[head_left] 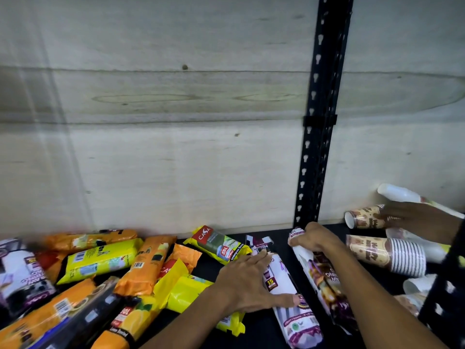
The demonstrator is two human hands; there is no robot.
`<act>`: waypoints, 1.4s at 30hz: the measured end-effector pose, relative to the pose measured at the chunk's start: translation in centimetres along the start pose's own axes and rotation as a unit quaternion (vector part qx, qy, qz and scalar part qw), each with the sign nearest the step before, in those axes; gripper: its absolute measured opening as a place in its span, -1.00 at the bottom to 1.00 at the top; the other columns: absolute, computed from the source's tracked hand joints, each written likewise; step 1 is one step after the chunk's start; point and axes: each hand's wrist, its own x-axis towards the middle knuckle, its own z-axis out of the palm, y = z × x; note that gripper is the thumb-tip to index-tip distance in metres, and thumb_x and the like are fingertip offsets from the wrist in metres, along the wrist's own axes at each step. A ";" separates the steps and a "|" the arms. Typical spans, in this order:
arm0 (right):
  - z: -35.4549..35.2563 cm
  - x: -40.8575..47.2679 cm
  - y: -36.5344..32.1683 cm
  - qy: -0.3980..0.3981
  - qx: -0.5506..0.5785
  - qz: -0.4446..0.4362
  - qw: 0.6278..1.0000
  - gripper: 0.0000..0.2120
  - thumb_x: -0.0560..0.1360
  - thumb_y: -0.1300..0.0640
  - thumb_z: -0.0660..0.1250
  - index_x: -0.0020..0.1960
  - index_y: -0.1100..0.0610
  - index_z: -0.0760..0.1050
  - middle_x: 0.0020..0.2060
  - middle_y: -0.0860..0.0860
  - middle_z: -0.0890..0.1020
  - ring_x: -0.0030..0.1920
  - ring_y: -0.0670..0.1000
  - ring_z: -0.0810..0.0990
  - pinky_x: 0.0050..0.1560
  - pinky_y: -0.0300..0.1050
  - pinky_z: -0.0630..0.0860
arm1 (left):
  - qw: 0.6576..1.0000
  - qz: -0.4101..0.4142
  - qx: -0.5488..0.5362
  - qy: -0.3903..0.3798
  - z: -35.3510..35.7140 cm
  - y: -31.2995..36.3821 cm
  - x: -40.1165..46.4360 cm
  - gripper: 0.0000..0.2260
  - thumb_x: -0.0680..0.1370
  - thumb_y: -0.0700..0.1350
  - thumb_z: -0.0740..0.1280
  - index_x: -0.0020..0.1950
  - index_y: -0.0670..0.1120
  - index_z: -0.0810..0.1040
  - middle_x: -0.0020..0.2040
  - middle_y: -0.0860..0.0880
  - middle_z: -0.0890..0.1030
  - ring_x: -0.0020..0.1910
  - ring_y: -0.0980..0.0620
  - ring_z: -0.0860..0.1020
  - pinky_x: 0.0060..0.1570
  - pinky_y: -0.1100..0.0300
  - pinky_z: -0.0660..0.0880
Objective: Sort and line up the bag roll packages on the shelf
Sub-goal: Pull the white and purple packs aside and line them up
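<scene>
**While both hands press white rolls, coloured packs wait on the shelf**

Head view: the left hand point(247, 283) lies flat with fingers spread on a white bag roll package point(289, 298) on the black shelf point(276, 238). Just right of it, the right hand point(317, 239) is clamped round the far end of a second white roll point(324, 275). Left of the left hand lie jumbled orange and yellow packages point(100, 260). Right of the right hand, a third hand point(412, 217) touches stacked paper cups point(387, 253).

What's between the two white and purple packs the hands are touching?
In the head view, only a bare strip of black shelf lies between the left pack and right pack. Nothing sits in that gap.
</scene>
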 end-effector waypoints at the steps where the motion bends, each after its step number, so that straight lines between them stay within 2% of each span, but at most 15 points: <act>1: -0.5 -0.1 -0.1 0.011 0.008 0.000 1.000 -0.39 0.44 -0.09 0.45 0.34 0.23 0.41 0.27 0.16 0.53 0.22 0.17 0.54 0.19 -0.03 0.48 | 1.000 0.001 -0.003 -0.002 0.0 -0.1 0.0 0.00 0.30 0.59 0.16 0.59 0.13 -0.04 0.60 0.19 -0.02 0.58 0.05 0.00 0.51 -0.05 -0.02; 5: -3.0 -0.9 -0.6 0.122 0.061 0.018 0.991 -0.34 0.36 -0.14 0.41 0.37 0.11 0.35 0.21 0.18 0.57 0.14 0.19 0.56 0.09 -0.03 0.47 | 0.999 0.003 -0.036 -0.002 0.0 -0.3 -0.3 0.02 0.26 0.59 0.20 0.59 0.15 -0.02 0.60 0.21 0.01 0.58 0.07 0.02 0.51 -0.05 0.02; 7: -4.2 -1.7 -1.0 0.203 0.105 0.029 0.973 -0.41 0.39 -0.12 0.39 0.34 0.03 0.31 0.16 0.21 0.55 0.01 0.20 0.54 -0.04 -0.02 0.44 | 0.999 0.002 -0.046 -0.005 -0.2 -0.3 -0.6 0.03 0.26 0.59 0.21 0.59 0.14 -0.01 0.60 0.20 0.02 0.58 0.07 0.03 0.50 -0.06 0.04; 9: -5.3 -2.5 -1.4 0.261 0.164 0.039 0.950 -0.43 0.37 -0.11 0.40 0.27 0.07 0.28 0.13 0.21 0.48 -0.04 0.24 0.54 -0.02 0.05 0.53 | 0.999 0.001 -0.052 -0.006 -0.6 -0.3 -0.8 0.03 0.26 0.58 0.23 0.59 0.12 0.00 0.60 0.18 0.03 0.57 0.07 0.05 0.50 -0.05 0.06; 11: -6.0 -3.3 -1.6 0.294 0.200 0.058 0.933 -0.34 0.33 -0.12 0.43 0.26 0.15 0.24 0.14 0.22 0.45 0.01 0.30 0.58 -0.01 0.14 0.59 | 0.998 0.002 -0.057 -0.006 -0.8 -0.3 -1.2 0.02 0.27 0.56 0.25 0.59 0.11 0.02 0.60 0.17 0.05 0.57 0.06 0.07 0.49 -0.03 0.07; 14: -5.8 -4.7 -1.3 0.319 0.221 0.067 0.919 -0.25 0.23 -0.18 0.49 0.19 0.17 0.22 0.09 0.21 0.54 -0.03 0.29 0.64 -0.05 0.19 0.63 | 0.998 -0.002 -0.069 -0.003 -0.8 -0.3 -1.4 0.02 0.26 0.56 0.26 0.59 0.12 0.05 0.60 0.15 0.08 0.56 0.04 0.09 0.49 -0.04 0.11; 17: -4.6 -6.6 -0.2 0.328 0.193 0.038 0.924 -0.38 0.31 -0.18 0.50 0.13 0.09 0.25 -0.11 0.15 0.61 -0.14 0.24 0.65 -0.16 0.12 0.66 | 0.997 -0.007 -0.074 -0.005 -0.8 -0.4 -1.3 0.05 0.23 0.58 0.26 0.59 0.11 0.06 0.60 0.13 0.10 0.56 0.02 0.12 0.49 -0.09 0.16; 20: -3.8 -8.0 1.1 0.288 0.079 0.044 0.953 -0.55 0.39 -0.24 0.35 -0.04 0.14 0.46 -0.27 0.11 0.65 -0.24 0.17 0.67 -0.21 -0.03 0.62 | 0.997 -0.009 -0.077 -0.006 -0.9 -0.5 -1.2 0.05 0.23 0.58 0.26 0.59 0.10 0.07 0.60 0.11 0.11 0.55 0.01 0.13 0.49 -0.08 0.17; 23: -3.4 -9.3 2.1 0.210 0.006 0.064 0.976 -0.53 0.49 -0.28 0.21 -0.15 0.14 0.52 -0.28 0.11 0.67 -0.26 0.16 0.69 -0.10 0.04 0.65 | 0.997 -0.009 -0.076 -0.004 -0.7 -0.6 -1.2 0.05 0.22 0.58 0.26 0.59 0.10 0.08 0.60 0.10 0.12 0.55 -0.01 0.14 0.49 -0.08 0.17; 26: -2.8 -10.5 2.7 0.137 0.001 0.090 0.986 -0.54 0.56 -0.22 0.18 -0.05 0.20 0.50 -0.26 0.12 0.67 -0.37 0.11 0.71 -0.15 0.02 0.69 | 0.997 -0.010 -0.076 -0.002 -0.6 -0.7 -1.2 0.06 0.22 0.59 0.25 0.59 0.11 0.07 0.60 0.10 0.13 0.55 -0.01 0.14 0.49 -0.09 0.18; 29: -1.7 -11.4 3.0 0.061 0.061 0.112 0.990 -0.53 0.55 -0.23 0.25 -0.06 0.22 0.45 -0.19 0.16 0.62 -0.28 0.11 0.70 -0.14 0.00 0.69 | 0.997 -0.006 -0.076 -0.002 -0.5 -0.7 -1.1 0.06 0.22 0.59 0.25 0.59 0.10 0.07 0.60 0.09 0.12 0.56 -0.02 0.14 0.49 -0.10 0.17; 32: -0.5 -11.6 3.0 -0.001 0.054 0.111 0.992 -0.56 0.58 -0.20 0.24 -0.07 0.22 0.42 -0.14 0.17 0.58 -0.25 0.07 0.61 -0.11 0.00 0.68 | 0.997 -0.004 -0.079 -0.005 -0.5 -0.6 -1.2 0.05 0.23 0.58 0.26 0.58 0.11 0.07 0.60 0.08 0.10 0.56 -0.03 0.13 0.49 -0.11 0.16; 35: 0.4 -11.3 2.8 -0.031 0.033 0.091 0.995 -0.54 0.61 -0.18 0.17 -0.05 0.24 0.45 -0.14 0.17 0.60 -0.24 0.10 0.60 -0.01 0.09 0.67 | 0.997 -0.007 -0.082 -0.005 -0.5 -0.5 -1.1 0.04 0.24 0.57 0.28 0.58 0.11 0.07 0.60 0.08 0.10 0.56 -0.04 0.12 0.49 -0.12 0.15; 37: 0.9 -11.2 3.0 -0.046 0.030 0.086 0.995 -0.52 0.62 -0.18 0.14 0.06 0.27 0.45 -0.03 0.20 0.61 -0.12 0.15 0.67 -0.02 0.14 0.67 | 0.997 -0.008 -0.083 -0.006 -0.5 -0.5 -1.1 0.04 0.24 0.56 0.28 0.58 0.11 0.07 0.60 0.08 0.10 0.56 -0.04 0.13 0.49 -0.12 0.16; 42: 2.0 -11.5 3.5 -0.057 0.021 0.067 0.996 -0.53 0.64 -0.16 0.09 0.13 0.25 0.44 0.08 0.18 0.58 -0.05 0.16 0.68 -0.05 0.09 0.68 | 0.997 -0.009 -0.074 -0.005 -0.4 -0.2 -1.0 0.04 0.24 0.57 0.27 0.58 0.11 0.06 0.60 0.06 0.12 0.55 -0.05 0.14 0.48 -0.12 0.17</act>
